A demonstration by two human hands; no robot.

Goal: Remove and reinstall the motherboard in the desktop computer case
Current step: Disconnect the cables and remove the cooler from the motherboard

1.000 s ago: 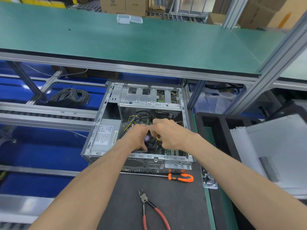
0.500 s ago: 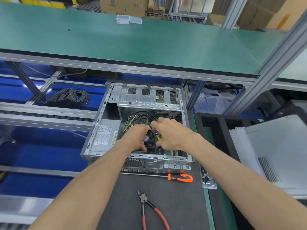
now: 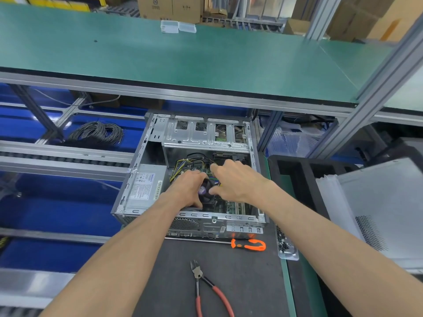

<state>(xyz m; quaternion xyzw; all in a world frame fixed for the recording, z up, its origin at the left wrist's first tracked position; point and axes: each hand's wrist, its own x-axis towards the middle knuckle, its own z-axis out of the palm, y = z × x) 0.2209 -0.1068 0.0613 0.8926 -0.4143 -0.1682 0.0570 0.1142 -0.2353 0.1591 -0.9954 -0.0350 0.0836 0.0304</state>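
— What's on the dark table [image 3: 240, 282]?
— An open computer case [image 3: 146, 179], with the motherboard [image 3: 231, 205] still inside.
— And the hands?
— Both are in the case. My left hand [image 3: 187, 188] curls round the black fan [image 3: 207, 191]. My right hand [image 3: 235, 179] touches beside it; I cannot tell if it holds anything.

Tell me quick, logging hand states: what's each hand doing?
Left hand: curled round the fan.
Right hand: fingers reach into the case; grip cannot be told.
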